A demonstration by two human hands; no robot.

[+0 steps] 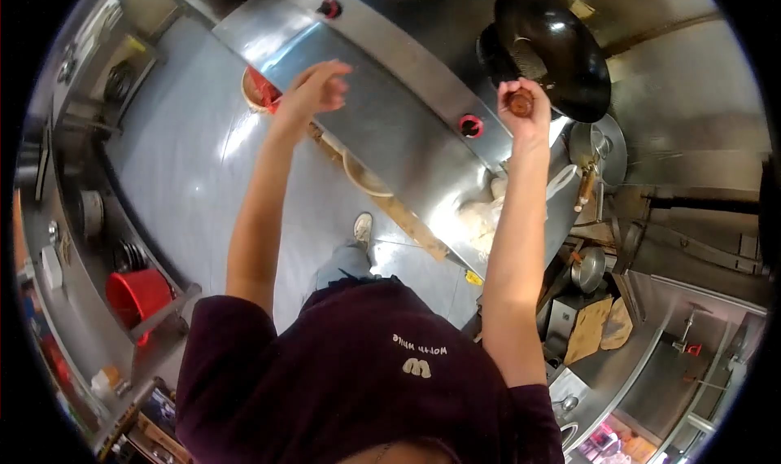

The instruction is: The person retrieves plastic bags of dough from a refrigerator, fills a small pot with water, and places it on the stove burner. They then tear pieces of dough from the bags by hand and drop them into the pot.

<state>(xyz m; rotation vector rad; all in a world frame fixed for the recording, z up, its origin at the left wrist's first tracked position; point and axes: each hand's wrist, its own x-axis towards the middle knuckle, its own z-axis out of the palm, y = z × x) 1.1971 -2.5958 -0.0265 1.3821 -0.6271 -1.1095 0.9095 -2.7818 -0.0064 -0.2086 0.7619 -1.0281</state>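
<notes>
My right hand [527, 110] is wrapped around a brown wooden handle [521, 102], whose rounded end points up toward me. Right behind it, a large black wok [573, 53] stands tilted over the stove at the upper right, its dark inside catching the light. A paler, mottled patch shows in the wok just above my fingers. My left hand [317, 89] hovers over the steel stove front [382, 106], holding nothing, with its fingers loosely bent and apart.
Red-ringed knobs [471, 126] sit on the stove front. A white plastic bag [480, 220] lies by my right forearm. Round metal lids [606, 151] lean at the right. A red bucket [138, 297] stands on the left shelving, and a red-lined bin [260, 89] is beside the stove.
</notes>
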